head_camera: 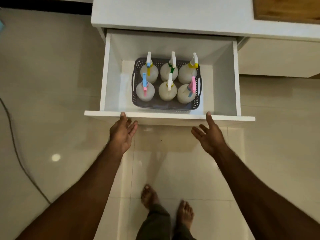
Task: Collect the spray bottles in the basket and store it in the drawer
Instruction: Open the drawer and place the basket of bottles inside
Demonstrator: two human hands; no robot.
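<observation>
A grey perforated basket (pixel 162 105) stands on the floor of a white drawer (pixel 169 117) that is pulled fully out. Several round whitish spray bottles (pixel 167 91) with coloured trigger heads stand upright in the basket in two rows. My left hand (pixel 123 132) is open, palm turned inward, with its thumb tip touching the top edge of the drawer front. My right hand (pixel 208 134) is open too, its thumb tip at the same edge further right. Neither hand holds anything.
The drawer belongs to a white cabinet (pixel 173 13) with a wooden board (pixel 287 9) on top at the far right. Glossy beige floor tiles surround it. A dark cable (pixel 15 144) runs along the floor at the left. My bare feet (pixel 166 207) stand below the drawer.
</observation>
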